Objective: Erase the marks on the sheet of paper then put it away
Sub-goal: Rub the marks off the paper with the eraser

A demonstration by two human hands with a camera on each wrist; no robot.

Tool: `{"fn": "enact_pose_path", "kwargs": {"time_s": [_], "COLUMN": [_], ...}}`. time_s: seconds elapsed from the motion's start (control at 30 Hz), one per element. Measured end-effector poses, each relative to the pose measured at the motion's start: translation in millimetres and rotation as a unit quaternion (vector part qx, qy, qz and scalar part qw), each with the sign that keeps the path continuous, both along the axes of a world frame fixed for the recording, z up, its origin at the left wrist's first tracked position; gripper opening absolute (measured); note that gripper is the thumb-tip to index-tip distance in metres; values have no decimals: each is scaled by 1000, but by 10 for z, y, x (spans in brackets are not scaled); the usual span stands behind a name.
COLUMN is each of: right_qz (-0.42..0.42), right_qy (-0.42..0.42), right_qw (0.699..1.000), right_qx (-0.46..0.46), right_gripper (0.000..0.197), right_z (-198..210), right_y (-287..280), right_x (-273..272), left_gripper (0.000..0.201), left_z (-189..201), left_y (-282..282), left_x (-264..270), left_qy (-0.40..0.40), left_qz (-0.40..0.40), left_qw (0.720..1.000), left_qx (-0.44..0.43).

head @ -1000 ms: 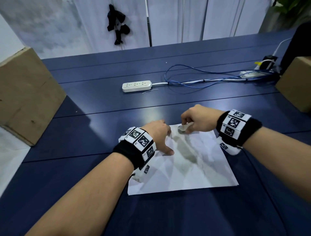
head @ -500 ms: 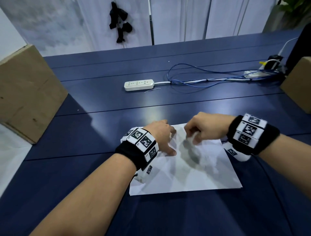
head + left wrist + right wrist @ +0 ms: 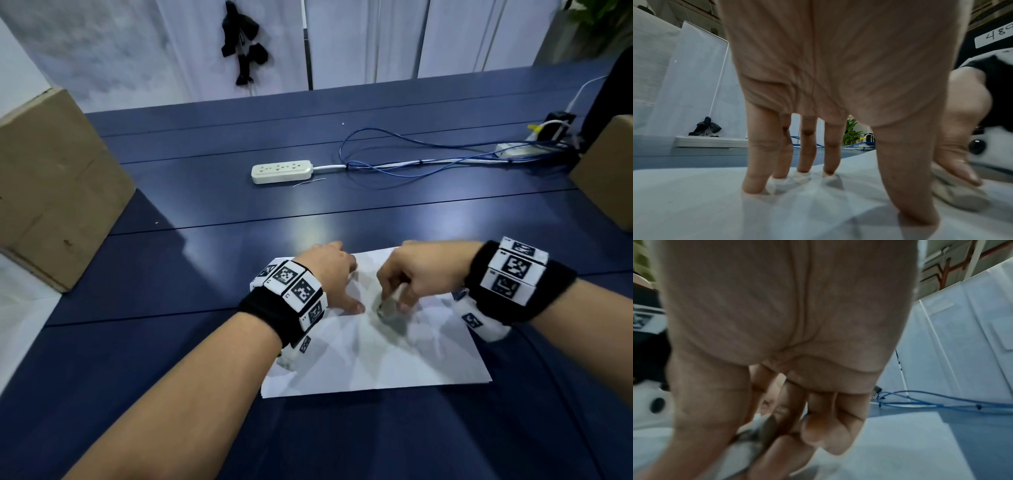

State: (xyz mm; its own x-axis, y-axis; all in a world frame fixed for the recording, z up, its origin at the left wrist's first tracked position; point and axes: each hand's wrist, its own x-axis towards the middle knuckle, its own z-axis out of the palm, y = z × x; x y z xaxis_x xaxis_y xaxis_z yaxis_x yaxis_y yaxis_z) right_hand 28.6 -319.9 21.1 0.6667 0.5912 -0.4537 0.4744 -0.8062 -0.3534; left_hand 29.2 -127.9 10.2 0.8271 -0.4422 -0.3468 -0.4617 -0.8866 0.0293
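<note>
A creased white sheet of paper (image 3: 376, 359) lies flat on the dark blue table (image 3: 154, 359), with a grey smudge (image 3: 394, 323) near its middle. My left hand (image 3: 346, 284) presses on the sheet's left part, and the left wrist view shows its straight fingertips (image 3: 753, 186) planted on the paper (image 3: 694, 203). My right hand (image 3: 394, 294) pinches a small greyish eraser (image 3: 384, 306) and holds it down on the sheet at the smudge. The eraser (image 3: 955, 194) is blurred in the left wrist view. In the right wrist view the eraser (image 3: 754, 434) sits between thumb and fingers.
A white power strip (image 3: 281, 172) and looping blue cables (image 3: 411, 164) lie on the table beyond the sheet. A cardboard box (image 3: 51, 185) stands at the left, another cardboard box (image 3: 606, 178) at the right edge. Bare table surrounds the sheet.
My right hand has drawn the eraser from the sheet's far edge toward me, to the smudge in the middle. The left hand has stayed pressing on the sheet.
</note>
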Motion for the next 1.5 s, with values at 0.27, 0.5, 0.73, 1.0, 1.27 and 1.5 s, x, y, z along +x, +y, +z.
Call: {"fn": "enact_pose_path", "kwargs": {"time_s": [0.27,0.5,0.73,1.0,1.27,1.5], "right_qz": [-80,-50,-31,-111,6,-83], "right_qy": [-127,-109,-66,-169,2,-148], "right_qw": [988,993,997,979,1000,985], "right_qx": [24,2,15,19,-3,36], "right_gripper": [16,18,15,18,20,14], "right_z": [29,-4,-11,-7,-34,-32], "right_y": [0,26,-37,-16,-56,-70], "right_x": [249,288,145,396,65,325], "left_gripper": [68,63,53,59,54,60], "left_z": [29,21,-16,61,58,82], "left_y": [-11,-73,-89,-109,-101,-118], "left_x": [-6,-6,-7,-1,-12,-10], "left_qy": [2,-1,-8,-8,-14,-10], "left_qz": [4,-15,-37,-36,-30,-24], "left_qw": [1000,1000,999,999,999,1000], "left_qx": [1,13,11,9,-4,4]}}
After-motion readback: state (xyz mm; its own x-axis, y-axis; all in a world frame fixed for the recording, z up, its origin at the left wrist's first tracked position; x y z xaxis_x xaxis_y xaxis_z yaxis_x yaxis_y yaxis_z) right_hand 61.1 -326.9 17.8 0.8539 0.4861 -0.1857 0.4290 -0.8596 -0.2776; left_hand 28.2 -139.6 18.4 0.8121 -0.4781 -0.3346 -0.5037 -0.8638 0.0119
